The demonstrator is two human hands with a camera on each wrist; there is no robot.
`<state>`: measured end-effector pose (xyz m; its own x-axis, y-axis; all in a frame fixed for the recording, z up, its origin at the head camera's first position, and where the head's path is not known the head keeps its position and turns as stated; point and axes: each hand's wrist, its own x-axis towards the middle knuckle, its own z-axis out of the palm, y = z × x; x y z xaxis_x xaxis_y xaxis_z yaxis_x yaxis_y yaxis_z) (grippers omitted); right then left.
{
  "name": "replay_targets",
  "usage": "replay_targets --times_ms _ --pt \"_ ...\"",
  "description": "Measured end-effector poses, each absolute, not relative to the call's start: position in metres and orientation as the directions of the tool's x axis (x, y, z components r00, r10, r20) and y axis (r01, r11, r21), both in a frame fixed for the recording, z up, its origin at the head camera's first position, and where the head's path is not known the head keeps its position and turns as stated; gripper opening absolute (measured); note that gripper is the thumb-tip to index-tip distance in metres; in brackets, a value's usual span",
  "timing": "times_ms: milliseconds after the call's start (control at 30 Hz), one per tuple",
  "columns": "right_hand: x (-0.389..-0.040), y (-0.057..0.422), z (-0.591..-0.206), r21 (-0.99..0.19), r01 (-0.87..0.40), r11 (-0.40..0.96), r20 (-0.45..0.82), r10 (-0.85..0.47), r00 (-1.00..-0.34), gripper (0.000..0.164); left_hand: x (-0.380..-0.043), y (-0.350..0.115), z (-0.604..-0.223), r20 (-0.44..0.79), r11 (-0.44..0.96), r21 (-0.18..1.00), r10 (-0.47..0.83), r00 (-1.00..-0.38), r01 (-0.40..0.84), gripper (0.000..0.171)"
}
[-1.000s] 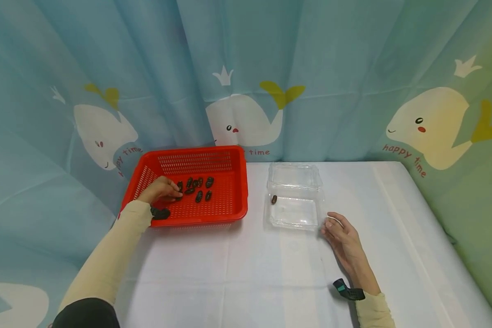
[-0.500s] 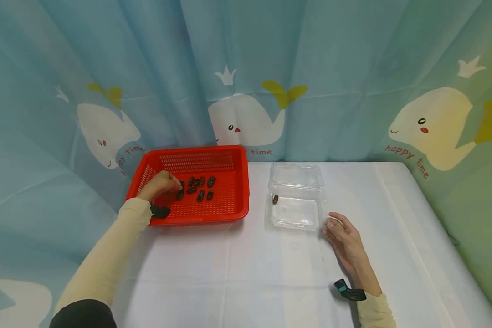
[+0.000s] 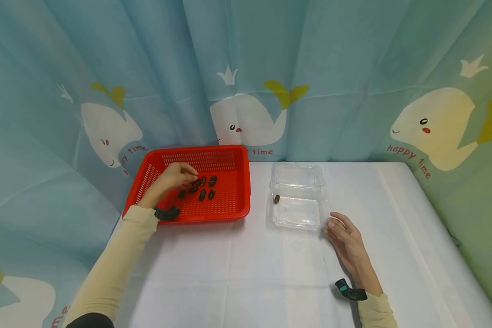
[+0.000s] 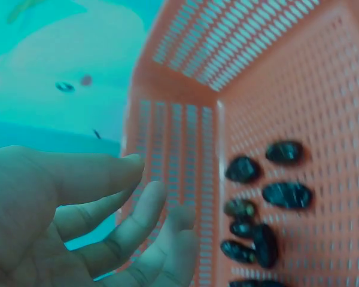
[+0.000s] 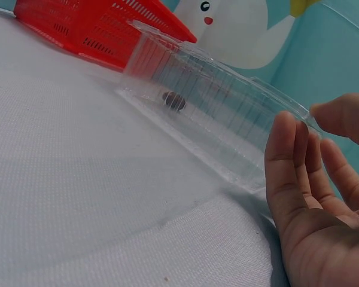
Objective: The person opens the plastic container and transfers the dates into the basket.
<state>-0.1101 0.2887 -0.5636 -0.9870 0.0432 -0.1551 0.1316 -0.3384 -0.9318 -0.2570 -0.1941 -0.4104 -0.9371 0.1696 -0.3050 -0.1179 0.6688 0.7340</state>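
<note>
A red plastic basket (image 3: pixel 229 205) at the left holds several dark dates (image 3: pixel 202 194). Above the dates, inside the basket, hovers my left hand (image 3: pixel 174 176). The left wrist view shows the left fingers (image 4: pixel 122 239) loosely bent and apart, with no date visible between them; the index fingertip is hidden behind the thumb. My right hand (image 3: pixel 346 237) lies on the table with relaxed fingers, fingertips at the right front corner of a clear plastic clamshell box (image 3: pixel 299 225). One date (image 3: pixel 276 199) lies inside the box, near its left wall.
The box's lid (image 3: pixel 297 173) leans open at the back. A white cloth covers the table (image 3: pixel 246 273). Behind it hangs a blue curtain (image 3: pixel 344 68) with whale prints, close to the basket's rear rim. Dark bands (image 3: pixel 350 291) sit around both wrists.
My left hand has risen from the dates at the basket's left side and moved right and farther back. One of those dates shows uncovered. The right hand and the box have stayed put.
</note>
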Motion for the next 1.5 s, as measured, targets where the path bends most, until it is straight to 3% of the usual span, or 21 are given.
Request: replay_targets --times_ms 700,1100,1500 --pt "-0.111 0.287 -0.561 -0.937 0.157 -0.312 -0.182 0.052 -0.982 0.041 -0.208 -0.132 -0.404 -0.069 0.392 0.920 0.187 -0.980 0.010 0.023" --pt "-0.111 0.289 -0.563 -0.942 0.142 -0.305 -0.164 0.048 -0.985 0.037 -0.179 -0.061 -0.409 0.061 0.445 0.883 0.201 -0.978 0.147 0.016" --pt "-0.110 0.287 -0.564 -0.929 0.142 -0.343 -0.166 0.043 -0.985 0.031 -0.170 0.000 -0.445 0.146 0.447 0.868 0.185 -0.972 0.215 0.012"
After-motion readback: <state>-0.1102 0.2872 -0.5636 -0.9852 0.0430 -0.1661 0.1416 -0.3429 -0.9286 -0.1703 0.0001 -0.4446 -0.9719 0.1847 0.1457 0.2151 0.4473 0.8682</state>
